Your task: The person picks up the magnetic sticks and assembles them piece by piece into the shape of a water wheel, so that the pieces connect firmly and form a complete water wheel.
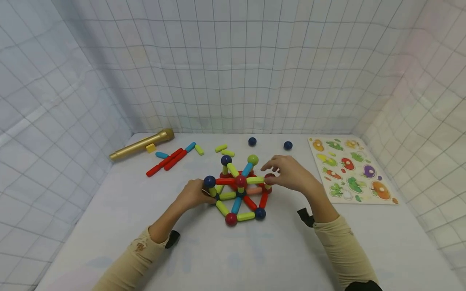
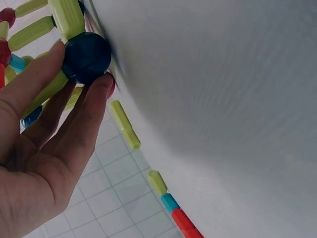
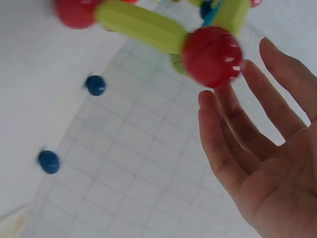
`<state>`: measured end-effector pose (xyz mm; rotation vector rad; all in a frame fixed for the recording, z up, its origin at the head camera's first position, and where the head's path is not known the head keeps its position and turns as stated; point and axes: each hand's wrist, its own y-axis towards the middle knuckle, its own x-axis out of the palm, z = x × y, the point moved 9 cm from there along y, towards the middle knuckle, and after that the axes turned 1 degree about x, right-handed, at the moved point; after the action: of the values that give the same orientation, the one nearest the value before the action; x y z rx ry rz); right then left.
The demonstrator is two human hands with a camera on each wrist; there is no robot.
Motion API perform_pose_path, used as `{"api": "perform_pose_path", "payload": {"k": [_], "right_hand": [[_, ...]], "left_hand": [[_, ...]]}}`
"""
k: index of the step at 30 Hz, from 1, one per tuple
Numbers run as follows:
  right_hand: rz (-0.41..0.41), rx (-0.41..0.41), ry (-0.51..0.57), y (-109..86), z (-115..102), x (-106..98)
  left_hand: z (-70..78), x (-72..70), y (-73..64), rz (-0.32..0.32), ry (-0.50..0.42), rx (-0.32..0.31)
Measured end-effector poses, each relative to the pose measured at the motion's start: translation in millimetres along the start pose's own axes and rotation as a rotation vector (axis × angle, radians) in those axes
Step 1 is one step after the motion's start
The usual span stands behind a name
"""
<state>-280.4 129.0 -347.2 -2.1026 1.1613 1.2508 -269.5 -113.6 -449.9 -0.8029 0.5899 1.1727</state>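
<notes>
A frame of magnetic rods and balls (image 1: 240,181), in yellow-green, red and blue, stands on the white table in the head view. My left hand (image 1: 192,195) is at its left side, pinching a dark blue ball (image 2: 87,58) at a lower corner between thumb and fingers. A yellow-green rod (image 2: 68,17) joins that ball. On the other side, my right hand (image 1: 293,173) is beside a red ball (image 1: 270,179) at an upper corner. In the right wrist view its fingers are loosely spread, with fingertips right at the red ball (image 3: 213,57) and not curled round it.
Behind the frame lie two loose dark blue balls (image 1: 252,141) and several yellow-green rods (image 1: 221,148). Red rods (image 1: 175,160), a gold microphone (image 1: 142,145) and a yellow block (image 1: 151,148) are at the back left. A vegetable picture board (image 1: 338,184) lies at the right.
</notes>
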Motion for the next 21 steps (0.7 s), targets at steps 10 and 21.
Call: {"api": "perform_pose_path", "payload": {"k": [10,21], "right_hand": [[0.057,-0.015,0.146,-2.4,17.8,7.2],[0.136,-0.051,0.114,-5.5,16.1,-0.5]], "left_hand": [[-2.9,-6.9,-5.2,0.018,0.016,-0.024],[0.5,-9.9,-8.6,0.054,0.010,-0.041]]}}
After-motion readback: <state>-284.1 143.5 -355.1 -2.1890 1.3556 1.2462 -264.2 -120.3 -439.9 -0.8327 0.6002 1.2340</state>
